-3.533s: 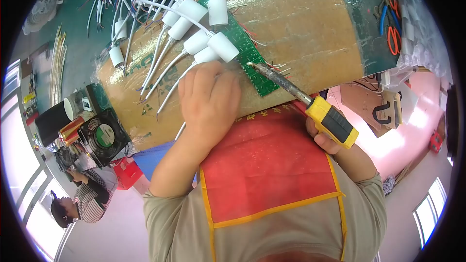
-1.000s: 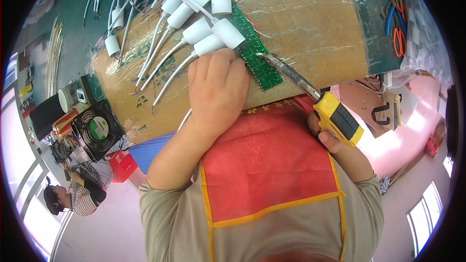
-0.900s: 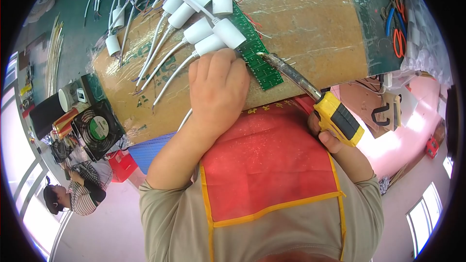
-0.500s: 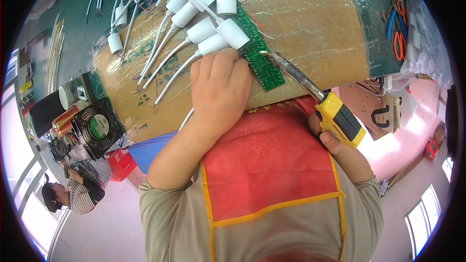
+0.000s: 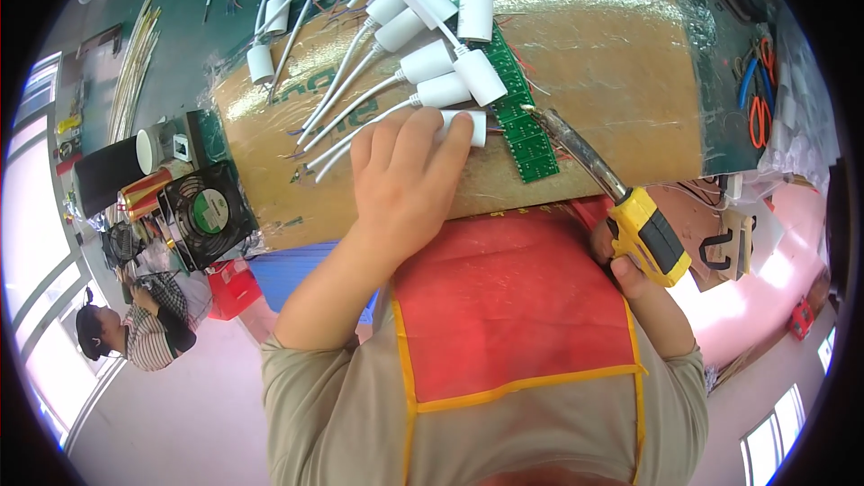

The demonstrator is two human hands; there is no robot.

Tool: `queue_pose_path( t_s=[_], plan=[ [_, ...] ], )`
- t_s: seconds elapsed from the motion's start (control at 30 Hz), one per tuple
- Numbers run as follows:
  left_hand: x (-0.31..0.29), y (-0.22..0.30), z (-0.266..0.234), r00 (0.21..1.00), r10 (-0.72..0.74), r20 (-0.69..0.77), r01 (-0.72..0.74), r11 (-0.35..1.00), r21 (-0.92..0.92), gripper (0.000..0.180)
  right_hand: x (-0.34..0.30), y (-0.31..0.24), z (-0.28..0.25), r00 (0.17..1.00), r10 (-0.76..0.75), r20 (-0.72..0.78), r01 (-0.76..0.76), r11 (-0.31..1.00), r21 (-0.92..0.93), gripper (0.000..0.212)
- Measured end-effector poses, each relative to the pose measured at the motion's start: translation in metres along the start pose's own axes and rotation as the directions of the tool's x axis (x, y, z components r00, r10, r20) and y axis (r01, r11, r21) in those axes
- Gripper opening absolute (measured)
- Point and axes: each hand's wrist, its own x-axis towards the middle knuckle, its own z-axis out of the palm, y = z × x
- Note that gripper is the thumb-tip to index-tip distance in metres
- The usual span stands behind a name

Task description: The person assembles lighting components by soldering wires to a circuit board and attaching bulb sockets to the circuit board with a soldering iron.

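White cable plugs (image 5: pixel 432 54) crowded the board's (image 5: pixel 612 63) left half — its right half lay open, past the soldering iron (image 5: pixel 621 198).

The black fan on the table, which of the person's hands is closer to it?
Left. The left hand rests on the white plugs just right of the black fan; the right hand grips a yellow-handled tool much farther right.

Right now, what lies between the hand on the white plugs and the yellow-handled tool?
In the head view, a green circuit board lies between the left hand and the soldering iron.
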Motion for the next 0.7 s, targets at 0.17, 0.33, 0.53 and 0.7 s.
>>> queue_pose_path(
  t_s=[0.17, 0.33, 0.53, 0.7],
  plan=[
    [0.002, -0.007, -0.003, 0.973, -0.103, 0.208, 0.134, 0.981, -0.140, 0.030, 0.004, -0.009, 0.012, 0.990, 0.043, -0.131, -0.028, 0.993, 0.117, 0.035],
    [0.031, -0.036, -0.034, 0.872, -0.266, 0.411, 0.409, 0.857, -0.313, 0.022, 0.002, -0.004, 0.014, 0.992, 0.046, -0.119, -0.026, 0.986, 0.167, 0.037],
    [0.030, -0.123, -0.030, 0.779, -0.625, -0.058, 0.619, 0.750, 0.231, 0.036, 0.008, -0.017, 0.021, 0.988, 0.031, -0.153, -0.011, 0.991, 0.131, 0.033],
    [0.025, -0.142, -0.030, 0.546, -0.837, 0.049, 0.810, 0.541, 0.227, 0.048, 0.003, -0.009, 0.014, 0.976, 0.065, -0.206, -0.051, 0.996, 0.073, 0.027]
  ],
)
